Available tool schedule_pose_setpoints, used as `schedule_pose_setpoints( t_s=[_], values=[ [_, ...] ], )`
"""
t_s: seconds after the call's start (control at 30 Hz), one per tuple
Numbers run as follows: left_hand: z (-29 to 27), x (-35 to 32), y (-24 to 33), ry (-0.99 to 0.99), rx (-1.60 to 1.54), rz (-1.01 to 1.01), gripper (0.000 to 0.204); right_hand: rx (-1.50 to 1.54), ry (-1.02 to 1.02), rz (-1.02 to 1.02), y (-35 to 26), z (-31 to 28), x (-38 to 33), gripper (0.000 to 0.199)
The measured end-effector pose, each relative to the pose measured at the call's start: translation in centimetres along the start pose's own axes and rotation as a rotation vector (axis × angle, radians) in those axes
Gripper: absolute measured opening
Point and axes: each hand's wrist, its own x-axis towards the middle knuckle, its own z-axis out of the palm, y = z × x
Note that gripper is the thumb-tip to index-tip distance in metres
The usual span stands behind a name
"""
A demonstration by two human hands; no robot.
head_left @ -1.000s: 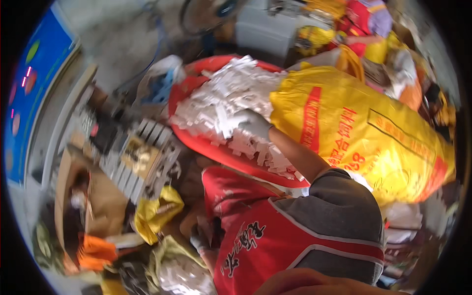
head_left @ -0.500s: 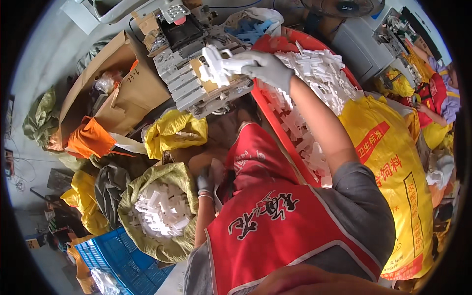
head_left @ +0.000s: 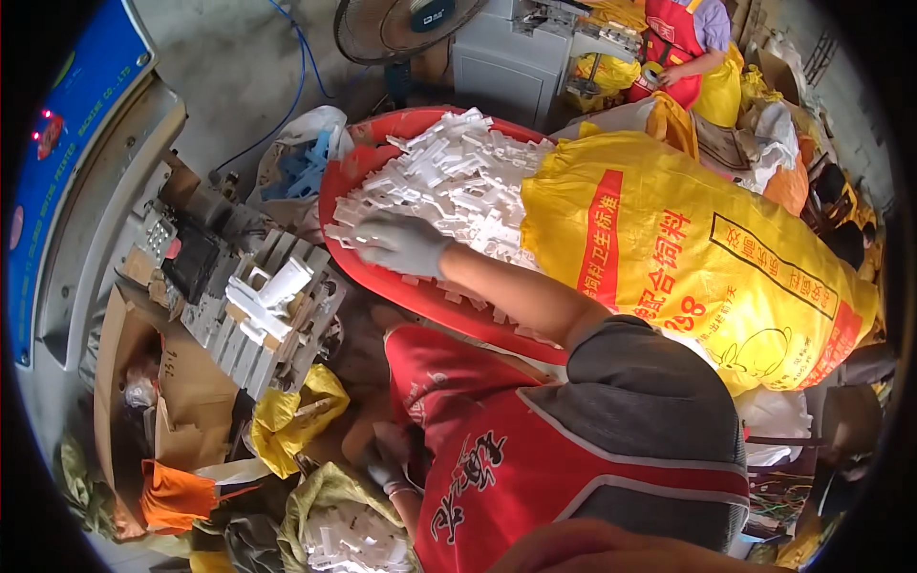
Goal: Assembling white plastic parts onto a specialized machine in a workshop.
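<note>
My right hand [head_left: 401, 244], in a grey glove, reaches over the near left rim of a red tub [head_left: 420, 304]. Its fingers stretch out flat across a heap of white plastic pieces [head_left: 468, 186], with nothing seen gripped in them. To its left, a white toy pistol part [head_left: 270, 298] lies on the block fixture of a machine [head_left: 229, 349], apart from the hand. My left hand [head_left: 389, 468], also gloved, is down beside my leg, above a green woven sack [head_left: 296, 511] holding more white pieces. The left fingers are mostly hidden in shadow.
A large yellow printed sack [head_left: 697, 258] leans against the tub's right side. A fan [head_left: 411, 24] stands at the back, near a bag of blue pieces [head_left: 304, 167]. Cardboard boxes [head_left: 196, 396] and a small yellow bag [head_left: 301, 420] sit below the machine. Another person works far right.
My right hand has left the white toy pistol part on the fixture and moved to the heap in the tub. The view has swung right. My left hand stays low.
</note>
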Motion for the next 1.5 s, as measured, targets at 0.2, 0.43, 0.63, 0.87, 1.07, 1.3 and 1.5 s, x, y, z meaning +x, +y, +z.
schedule_pose_setpoints(
  t_s=[0.2,0.43,0.63,0.87,1.07,1.3,1.5],
  values=[
    [-0.8,-0.1,1.2,-0.038,0.053,-0.033,0.037,-0.877,-0.218,0.637,14.1,-1.3,-10.9,0.046],
    [0.4,2.1,-1.0,-0.043,-0.001,0.050,0.038,-0.737,-0.576,0.506,14.7,3.1,-18.0,0.030],
    [0.2,2.1,-0.2,-0.067,0.168,0.002,0.039,-0.452,-0.422,0.289,16.5,7.3,-21.6,0.032],
    [-0.5,4.2,6.2,-0.068,0.072,0.205,0.033,0.099,0.241,0.353,14.0,-1.9,-16.3,0.045],
    [2.3,4.7,18.6,-0.522,-0.582,0.361,0.038,0.603,0.137,0.445,7.8,-1.9,-16.2,0.029],
    [5.0,4.5,25.7,-0.777,-0.372,0.700,0.040,0.352,0.187,0.202,0.1,-2.9,-20.2,0.014],
    [7.1,3.5,25.5,-0.965,-0.468,0.511,0.020,0.126,0.435,0.064,-1.2,-5.1,-21.8,0.045]
  ],
)
